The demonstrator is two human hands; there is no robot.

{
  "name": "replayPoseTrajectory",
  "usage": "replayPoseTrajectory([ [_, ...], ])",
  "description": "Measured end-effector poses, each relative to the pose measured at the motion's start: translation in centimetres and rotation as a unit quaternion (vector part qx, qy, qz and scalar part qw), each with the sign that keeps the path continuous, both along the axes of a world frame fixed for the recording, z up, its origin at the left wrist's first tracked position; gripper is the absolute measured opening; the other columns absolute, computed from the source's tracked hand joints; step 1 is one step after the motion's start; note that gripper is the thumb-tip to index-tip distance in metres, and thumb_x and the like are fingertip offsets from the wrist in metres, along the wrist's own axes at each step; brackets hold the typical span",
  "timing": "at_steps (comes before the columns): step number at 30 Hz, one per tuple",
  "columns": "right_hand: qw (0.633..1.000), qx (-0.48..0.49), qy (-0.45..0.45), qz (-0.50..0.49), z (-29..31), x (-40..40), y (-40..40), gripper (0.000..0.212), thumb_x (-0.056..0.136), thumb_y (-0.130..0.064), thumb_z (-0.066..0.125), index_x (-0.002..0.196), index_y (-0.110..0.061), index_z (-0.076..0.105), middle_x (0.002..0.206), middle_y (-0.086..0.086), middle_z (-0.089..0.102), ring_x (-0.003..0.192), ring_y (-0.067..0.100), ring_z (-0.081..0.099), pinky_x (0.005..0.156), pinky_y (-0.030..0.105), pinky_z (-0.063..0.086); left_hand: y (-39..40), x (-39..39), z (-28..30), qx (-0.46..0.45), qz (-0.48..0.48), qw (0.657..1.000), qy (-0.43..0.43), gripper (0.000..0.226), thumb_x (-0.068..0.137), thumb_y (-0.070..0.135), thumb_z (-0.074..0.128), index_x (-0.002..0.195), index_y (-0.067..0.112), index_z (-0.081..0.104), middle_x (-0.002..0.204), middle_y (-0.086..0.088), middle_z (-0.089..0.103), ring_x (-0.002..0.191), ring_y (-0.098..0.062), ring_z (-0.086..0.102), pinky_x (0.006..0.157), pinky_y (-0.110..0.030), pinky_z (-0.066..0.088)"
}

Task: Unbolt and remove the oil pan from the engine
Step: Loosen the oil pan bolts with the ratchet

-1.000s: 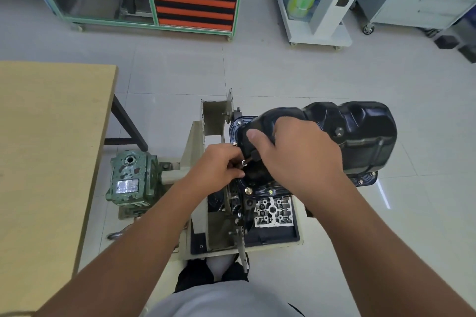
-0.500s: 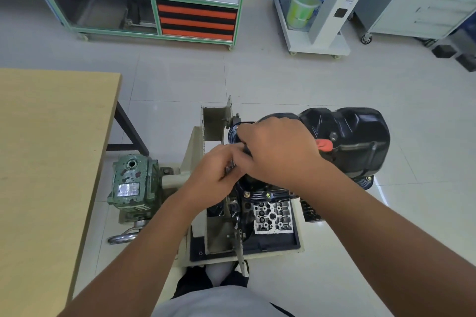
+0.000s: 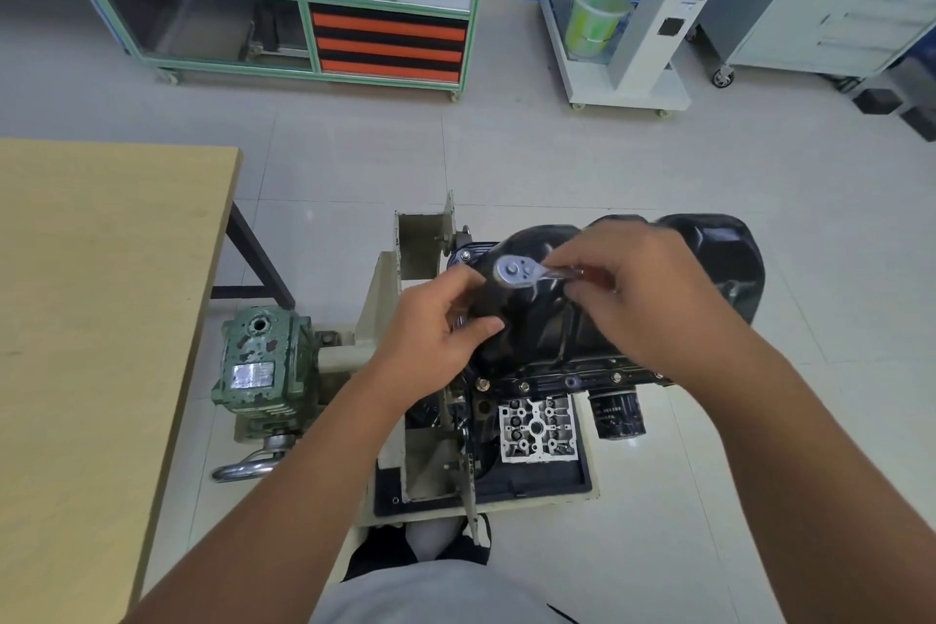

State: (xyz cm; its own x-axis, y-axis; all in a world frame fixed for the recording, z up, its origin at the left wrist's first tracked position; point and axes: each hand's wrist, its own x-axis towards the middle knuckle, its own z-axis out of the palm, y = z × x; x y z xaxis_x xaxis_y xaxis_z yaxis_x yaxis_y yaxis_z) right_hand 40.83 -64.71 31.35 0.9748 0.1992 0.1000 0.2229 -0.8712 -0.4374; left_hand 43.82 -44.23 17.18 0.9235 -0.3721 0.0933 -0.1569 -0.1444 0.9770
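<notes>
The black oil pan (image 3: pixel 719 253) sits on top of the engine, which is mounted on a cream stand (image 3: pixel 385 299). Bolts (image 3: pixel 570 381) line the pan's near flange. My right hand (image 3: pixel 643 289) grips the handle of a chrome ratchet (image 3: pixel 514 270), whose round head shows above the pan's left end. My left hand (image 3: pixel 440 334) is just left of the ratchet head with its fingers curled under it; what they pinch is hidden.
A wooden table (image 3: pixel 101 319) stands at the left. A green gearbox (image 3: pixel 258 360) with a crank handle sits on the stand's left side. A black oil filter (image 3: pixel 618 416) hangs below the flange. A green-framed cabinet (image 3: pixel 304 15) and a white cart (image 3: pixel 623 46) stand beyond.
Both hands rose from the pan's left flange. The ratchet head, hidden under my right hand before, now shows between the hands.
</notes>
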Motion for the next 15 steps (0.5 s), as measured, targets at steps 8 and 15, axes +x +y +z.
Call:
replayPoseTrajectory([
  [8, 0.996, 0.028, 0.089, -0.005, 0.7, -1.1, 1.7, 0.017, 0.081, -0.027, 0.082, 0.095, -0.035, 0.076, 0.07, -0.013, 0.067, 0.063, 0.006, 0.062, 0.057, 0.017, 0.049, -0.2, -0.5, 0.3, -0.036, 0.042, 0.998, 0.003, 0.03, 0.086, 0.016, 0.079, 0.108, 0.032, 0.068, 0.094, 0.015, 0.074, 0.091, -0.012, 0.073, 0.083, -0.028, 0.059],
  [15, 0.997, -0.044, -0.002, -0.056, 0.9, -0.6, 2.5, 0.023, 0.087, -0.006, 0.07, 0.097, -0.025, 0.081, 0.085, -0.005, 0.074, 0.08, 0.016, 0.065, 0.076, 0.036, 0.054, 0.5, -0.5, 1.6, 0.0, -0.056, 0.998, 0.028, 0.032, 0.096, 0.02, 0.062, 0.122, 0.039, 0.061, 0.108, 0.014, 0.072, 0.111, -0.015, 0.068, 0.096, -0.039, 0.058],
])
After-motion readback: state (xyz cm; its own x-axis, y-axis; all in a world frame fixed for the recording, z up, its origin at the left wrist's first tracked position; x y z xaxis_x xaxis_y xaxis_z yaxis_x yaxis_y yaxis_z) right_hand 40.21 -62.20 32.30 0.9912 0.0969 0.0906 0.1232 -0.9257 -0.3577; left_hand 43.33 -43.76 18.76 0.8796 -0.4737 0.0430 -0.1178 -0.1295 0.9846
